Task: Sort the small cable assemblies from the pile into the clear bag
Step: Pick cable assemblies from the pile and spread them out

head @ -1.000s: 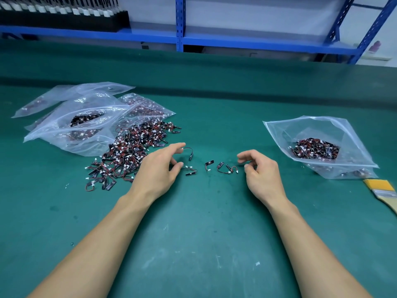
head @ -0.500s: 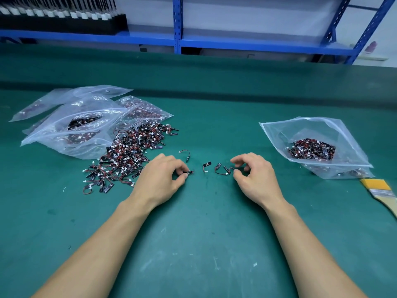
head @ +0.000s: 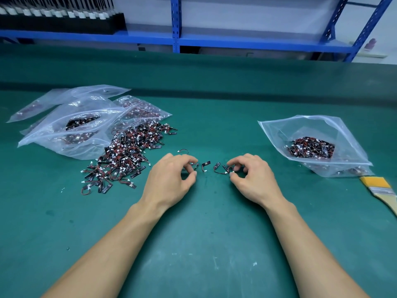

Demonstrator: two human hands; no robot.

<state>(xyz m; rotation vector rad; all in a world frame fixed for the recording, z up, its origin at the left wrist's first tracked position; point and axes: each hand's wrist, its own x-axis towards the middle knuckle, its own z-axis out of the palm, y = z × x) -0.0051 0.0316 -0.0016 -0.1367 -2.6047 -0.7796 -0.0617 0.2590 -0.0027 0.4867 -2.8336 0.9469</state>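
Only the head view here, looking down at the green counter.

The pile of little red-and-black cable assemblies sits left of centre, spilling out from a heap of spare bags behind it. The clear bag being filled lies well off to the right, mouth open, with a decent clump already inside. A yellow-handled brush lies just beside it near the edge.

A few loose assemblies have been pulled out of the pile and lie between the hands. The left hand is curled knuckles-up with thumb and forefinger pinched on one of them, though most of the piece is hidden under the fingers. The right hand is curled the same way, thumb and forefinger nipping the white connector end of a looped red wire. The hands are apart, with a couple of pieces on the counter in the gap.

So I'd call this the pick-up step: each hand grabbing one from the separated batch. Going by the size of the pile, there's loads left.

Next move, I reckon, is lifting them clear and carrying them across to the bag's opening. These things look tangle-prone, so watch that the wire loops don't drag a neighbour along.
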